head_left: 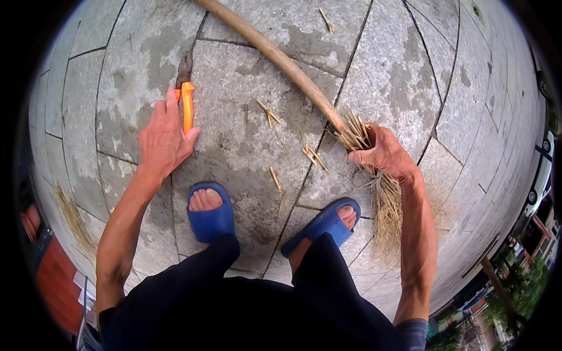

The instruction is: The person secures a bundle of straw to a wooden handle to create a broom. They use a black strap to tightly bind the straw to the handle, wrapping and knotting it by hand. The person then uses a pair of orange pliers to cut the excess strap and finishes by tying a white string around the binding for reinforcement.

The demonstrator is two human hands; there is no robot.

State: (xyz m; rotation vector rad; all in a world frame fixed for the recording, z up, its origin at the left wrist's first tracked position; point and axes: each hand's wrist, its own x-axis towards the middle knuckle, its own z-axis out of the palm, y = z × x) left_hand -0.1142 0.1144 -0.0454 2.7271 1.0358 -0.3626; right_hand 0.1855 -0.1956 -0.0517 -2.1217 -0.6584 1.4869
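My left hand (165,136) is over a pair of pliers (187,108) with orange handles and dark, rusty jaws. Its fingers are around the handles, though partly hidden behind the back of the hand, and the jaws point away from me. On the right, my right hand (387,153) grips a straw broom where the stalks meet the long wooden handle (281,61). That handle slants up to the far left. Below the hand, the bound straw bristles (386,207) hang toward me, partly behind my forearm.
Cut straw pieces (269,114) lie scattered on the stone paving (234,158) between my hands, with more straw (75,219) at the far left. My feet in blue slides (212,217) stand close to the work. A white car (540,175) is at the right rim.
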